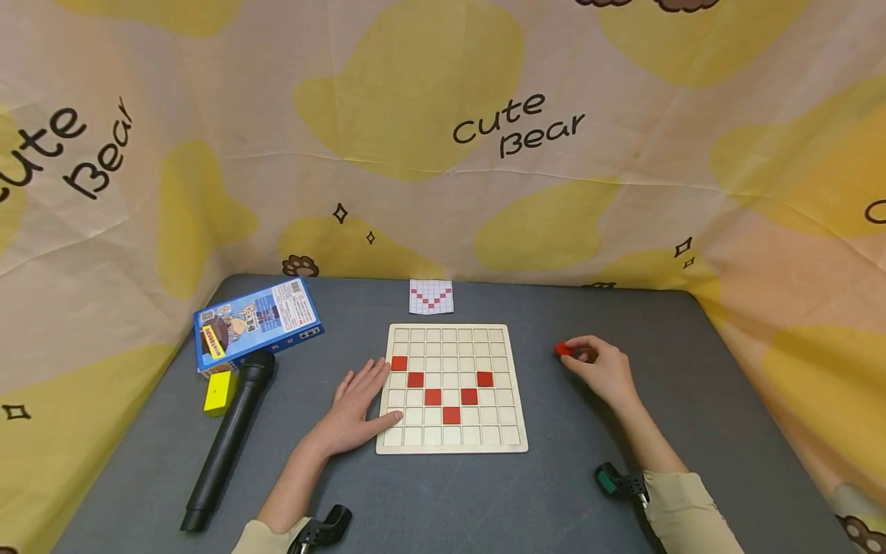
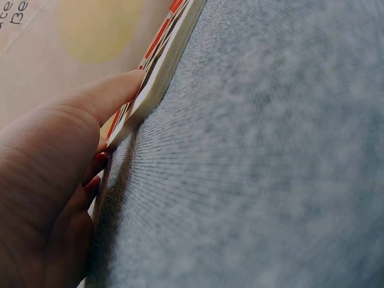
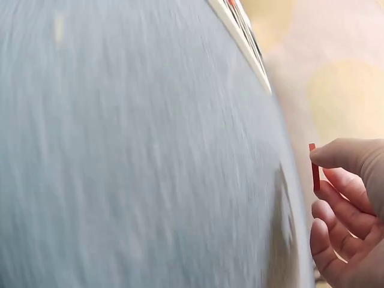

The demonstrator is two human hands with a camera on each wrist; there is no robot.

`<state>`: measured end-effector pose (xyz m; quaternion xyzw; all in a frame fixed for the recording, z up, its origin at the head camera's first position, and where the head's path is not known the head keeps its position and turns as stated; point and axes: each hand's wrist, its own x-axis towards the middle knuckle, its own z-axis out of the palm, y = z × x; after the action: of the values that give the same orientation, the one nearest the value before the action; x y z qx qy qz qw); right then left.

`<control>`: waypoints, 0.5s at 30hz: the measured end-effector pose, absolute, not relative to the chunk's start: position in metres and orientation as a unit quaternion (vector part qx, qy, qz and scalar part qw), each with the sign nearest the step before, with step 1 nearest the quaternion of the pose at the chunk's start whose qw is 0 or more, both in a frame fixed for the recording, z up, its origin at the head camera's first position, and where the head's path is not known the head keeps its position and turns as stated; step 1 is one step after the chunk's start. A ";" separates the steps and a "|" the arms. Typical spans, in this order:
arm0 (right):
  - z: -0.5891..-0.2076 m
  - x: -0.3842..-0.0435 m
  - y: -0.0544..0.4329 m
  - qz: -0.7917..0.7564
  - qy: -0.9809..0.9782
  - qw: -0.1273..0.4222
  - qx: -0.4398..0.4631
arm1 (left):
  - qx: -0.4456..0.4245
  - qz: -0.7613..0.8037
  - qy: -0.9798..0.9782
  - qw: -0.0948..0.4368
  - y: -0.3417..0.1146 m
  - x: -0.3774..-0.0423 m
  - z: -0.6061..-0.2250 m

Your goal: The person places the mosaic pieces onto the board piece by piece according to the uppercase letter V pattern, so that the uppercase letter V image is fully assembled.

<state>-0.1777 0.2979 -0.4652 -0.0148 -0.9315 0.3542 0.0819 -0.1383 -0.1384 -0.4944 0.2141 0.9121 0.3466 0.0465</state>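
Note:
A pale wooden grid board point(image 1: 515, 438) lies flat on the grey table. Several red square tiles point(image 1: 451, 415) sit in its cells, stepping down from the left to a low point and back up on the right. My left hand point(image 1: 356, 412) rests along the board's left side, fingers extended, the thumb point(image 2: 123, 90) over the board's edge. Right of the board, my right hand point(image 1: 605, 373) pinches one red tile point(image 3: 315, 168) between thumb and fingers. In the right wrist view that tile shows edge-on, held in the air.
Behind the board stands a small pattern card point(image 1: 431, 297) with a pink V on a grid. Left of my left hand are a blue box point(image 1: 259, 319), a yellow block point(image 1: 220, 393) and a long black tube point(image 1: 228, 446). A printed cloth point(image 1: 415, 154) hangs behind the table.

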 end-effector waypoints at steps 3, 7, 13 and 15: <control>-0.463 -0.177 0.282 0.367 -0.927 0.073 0.003 | 0.214 0.344 0.913 0.045 -0.138 -0.138 -0.495; -0.463 -0.177 0.264 0.386 -0.920 0.057 0.037 | 0.212 0.344 0.914 0.045 -0.138 -0.138 -0.495; -0.463 -0.177 0.243 0.408 -0.909 0.030 0.084 | 0.211 0.346 0.913 0.047 -0.138 -0.138 -0.493; -0.464 -0.178 0.238 0.410 -0.906 0.025 0.097 | 0.212 0.347 0.912 0.047 -0.138 -0.137 -0.493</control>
<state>-0.1782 0.2379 -0.4642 0.0969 -0.9064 0.4103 0.0254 -0.1374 -0.1383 -0.4928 0.2119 0.9125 0.3469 0.0466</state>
